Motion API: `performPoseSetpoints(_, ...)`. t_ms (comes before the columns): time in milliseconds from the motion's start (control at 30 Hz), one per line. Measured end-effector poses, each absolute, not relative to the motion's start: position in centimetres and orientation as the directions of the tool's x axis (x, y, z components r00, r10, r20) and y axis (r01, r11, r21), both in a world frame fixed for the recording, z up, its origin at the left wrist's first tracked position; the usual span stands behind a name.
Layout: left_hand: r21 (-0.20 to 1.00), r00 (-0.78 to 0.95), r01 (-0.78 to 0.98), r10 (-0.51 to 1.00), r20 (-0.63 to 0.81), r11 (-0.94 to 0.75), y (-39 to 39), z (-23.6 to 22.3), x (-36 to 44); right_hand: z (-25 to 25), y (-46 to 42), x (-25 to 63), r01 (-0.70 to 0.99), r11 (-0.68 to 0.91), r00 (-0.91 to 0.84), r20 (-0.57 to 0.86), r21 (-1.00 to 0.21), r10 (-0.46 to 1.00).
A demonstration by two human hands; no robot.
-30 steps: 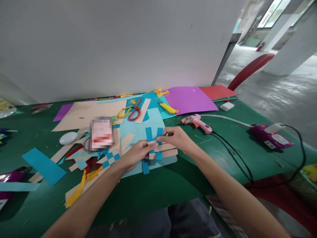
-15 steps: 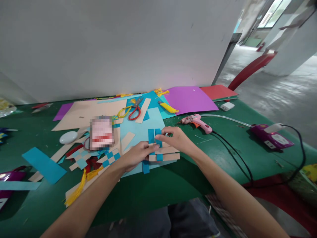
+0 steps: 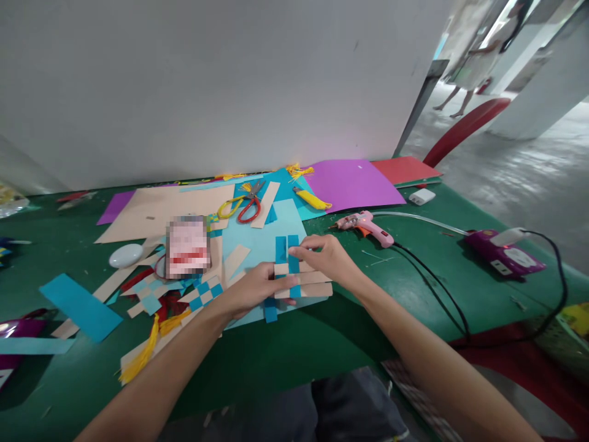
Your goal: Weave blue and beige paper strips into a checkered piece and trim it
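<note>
A small weave of blue and tan paper strips (image 3: 307,281) lies on a light blue sheet (image 3: 257,242) on the green table (image 3: 294,350). My left hand (image 3: 255,288) rests on the weave's left side, fingers closed on the strips there. My right hand (image 3: 324,256) pinches the upper end of a blue strip (image 3: 293,244) standing beside another blue strip. Tan strips stick out to the right under my right hand.
Scissors (image 3: 246,205) lie behind the sheet, a pink glue gun (image 3: 365,226) with its black cord to the right, a purple power strip (image 3: 504,256) farther right. A woven checker piece (image 3: 205,296), loose strips and yellow tassels (image 3: 147,350) lie left. Purple and red sheets sit at the back.
My right hand has slid the right blue strip left until it sits next to the other blue strip. My left hand has stayed on the weave.
</note>
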State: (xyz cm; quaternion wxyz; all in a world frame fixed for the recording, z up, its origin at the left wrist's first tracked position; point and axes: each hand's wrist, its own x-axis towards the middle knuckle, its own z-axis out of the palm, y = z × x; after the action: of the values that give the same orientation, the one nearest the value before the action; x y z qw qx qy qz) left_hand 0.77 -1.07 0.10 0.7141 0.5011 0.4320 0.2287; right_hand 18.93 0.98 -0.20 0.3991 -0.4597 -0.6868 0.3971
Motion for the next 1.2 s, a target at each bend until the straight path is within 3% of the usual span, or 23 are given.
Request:
performPoseSetpoints(167,0.923,0.453,0.07,0.812,-0.368,0.379,-1.0,0.3,1.1,0.0,1.2,19.4,0.342,0.23,-0.277,0.136,-0.911,0.951)
performPoseSetpoints(433,0.961,0.288,-0.135,0.938,-0.193,0.239,-0.5,0.3,1.0,-0.1,1.3,19.8,0.209,0.094,-0.26,0.038,-0.973,0.965)
performPoseSetpoints(667,0.949,0.189,-0.175,0.955,-0.23,0.263,-0.5,0.1,1.0,-0.6,1.2,19.2,0.301,0.18,-0.227,0.112,-0.937,0.967)
performPoseSetpoints(833,0.958,0.174,-0.196,0.969,-0.177,0.21,-0.4,-0.1,0.8,-0.3,1.0,19.1,0.306,0.21,-0.273,0.126,-0.929,0.954)
performPoseSetpoints(1200,0.964,0.087,-0.12,0.97,-0.226,0.236,-0.1,0.1,1.0,-0.8,1.0,19.2,0.37,0.252,-0.22,0.179,-0.894,0.959)
